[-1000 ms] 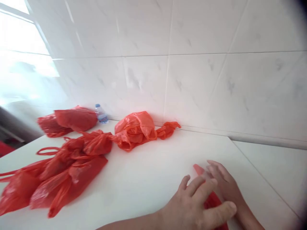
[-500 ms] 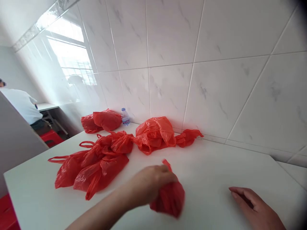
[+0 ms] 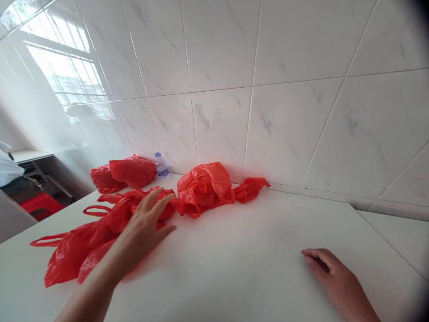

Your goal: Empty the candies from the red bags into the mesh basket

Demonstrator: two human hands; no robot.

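Observation:
My left hand (image 3: 144,228) reaches over a pile of red plastic bags (image 3: 72,250) on the left of the table. Its fingers are spread and hold nothing; whether they touch the bags I cannot tell. Part of the pile is hidden behind the hand and forearm. My right hand (image 3: 330,268) rests on the white table at the right, thumb and fingertips together, with nothing visible in them. To the right of the left hand, a bulky crumpled red bag (image 3: 204,183) lies near the wall, and a small twisted red bag (image 3: 250,189) adjoins it.
Further back sit more filled red bags (image 3: 132,171), beside a clear water bottle (image 3: 162,166) with a blue cap. A tiled wall (image 3: 221,129) borders the white table (image 3: 241,241). At the far left are a red stool (image 3: 42,205) and part of a seated person (image 3: 9,167).
My left hand has moved left to the pile and opened; the small red bag it held is out of its grasp. My right hand stays on the table. The view has turned right.

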